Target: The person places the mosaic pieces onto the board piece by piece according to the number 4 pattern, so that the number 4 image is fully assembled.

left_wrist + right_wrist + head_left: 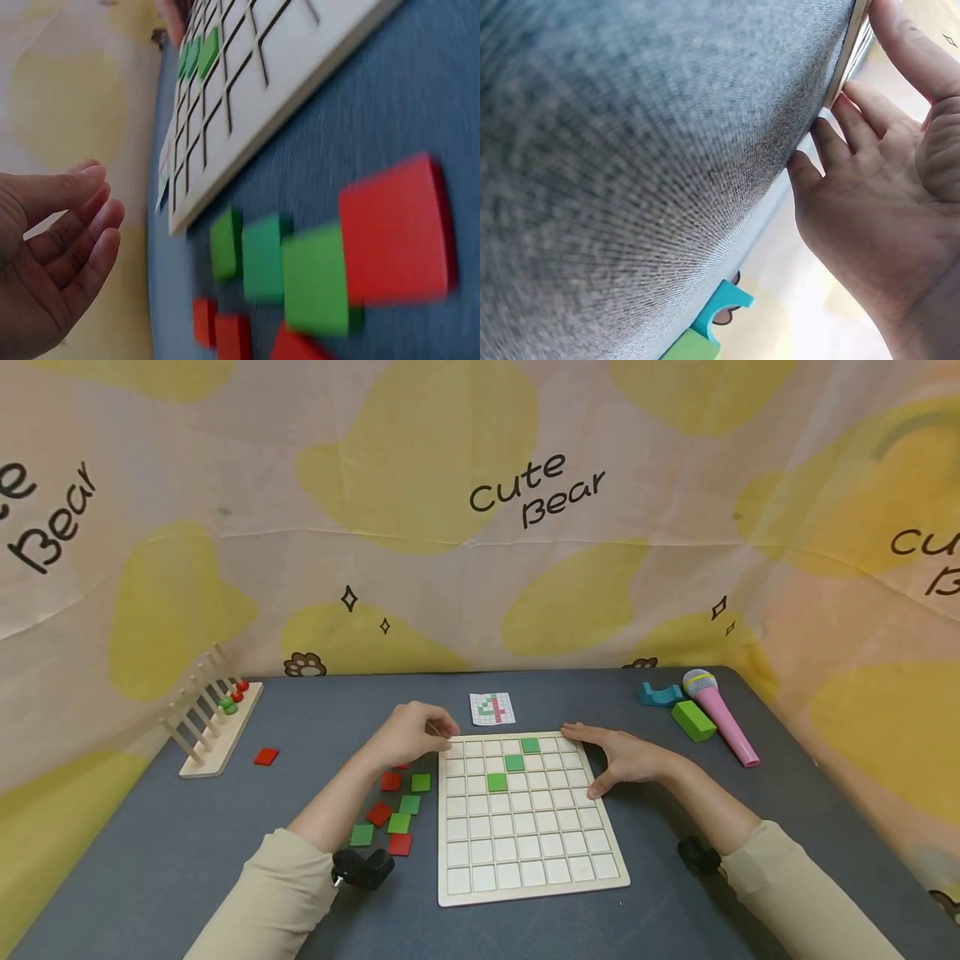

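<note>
My left hand (414,732) hovers by the far left corner of a white gridded board (534,875). Its fingers are loosely bent, thumb near the index fingertip, and the left wrist view shows nothing between them. The right hand (626,756) touches the board's far right corner, fingers extended along the far edge and thumb against the right side. Three green tiles (497,782) sit in the grid on a diagonal. Left of the board lie several loose red tiles (400,844) and green tiles (362,835).
Beyond the board lies a small pattern card (492,709). A wooden peg stand (217,727) with red and green beads is at left, near a lone red tile (266,756). At right are a pink microphone (722,718), a green block (693,720) and a teal arch block (660,695).
</note>
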A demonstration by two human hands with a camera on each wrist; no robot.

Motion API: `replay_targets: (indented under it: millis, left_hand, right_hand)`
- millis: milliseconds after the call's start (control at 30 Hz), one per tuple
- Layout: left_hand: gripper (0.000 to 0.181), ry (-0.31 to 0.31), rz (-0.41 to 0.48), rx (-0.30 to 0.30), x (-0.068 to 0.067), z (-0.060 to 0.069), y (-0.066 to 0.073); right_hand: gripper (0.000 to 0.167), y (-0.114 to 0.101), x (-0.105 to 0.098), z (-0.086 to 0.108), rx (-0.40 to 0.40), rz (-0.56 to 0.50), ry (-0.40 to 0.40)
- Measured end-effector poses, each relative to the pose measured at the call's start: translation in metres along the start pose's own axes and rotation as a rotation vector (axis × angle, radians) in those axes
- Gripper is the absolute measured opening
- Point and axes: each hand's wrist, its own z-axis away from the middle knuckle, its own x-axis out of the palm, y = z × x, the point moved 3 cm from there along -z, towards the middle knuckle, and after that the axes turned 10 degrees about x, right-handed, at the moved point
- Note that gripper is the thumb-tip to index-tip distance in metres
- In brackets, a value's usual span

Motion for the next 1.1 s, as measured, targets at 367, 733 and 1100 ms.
replay_targets:
  millis: [367, 733, 1100]
  left_hand:
    - [0.017, -0.103, -0.044, -0.043, -0.026, 0.032, -0.037]
    - [0.028, -0.295, -0.003, 0.083, -0.019, 0.050, -0.042]
    - [0.033, -0.372, -0.031, 0.154, -0.007, 0.054, -0.037]
  right_hand:
    - [0.109, 0.000, -0.001, 0.001, -0.006, -0.012, -0.007]
    - [0.109, 0.000, -0.001, 0.001, -0.008, -0.002, -0.006]
    - [0.109, -0.001, -0.001, 0.001, -0.006, -0.001, -0.004]
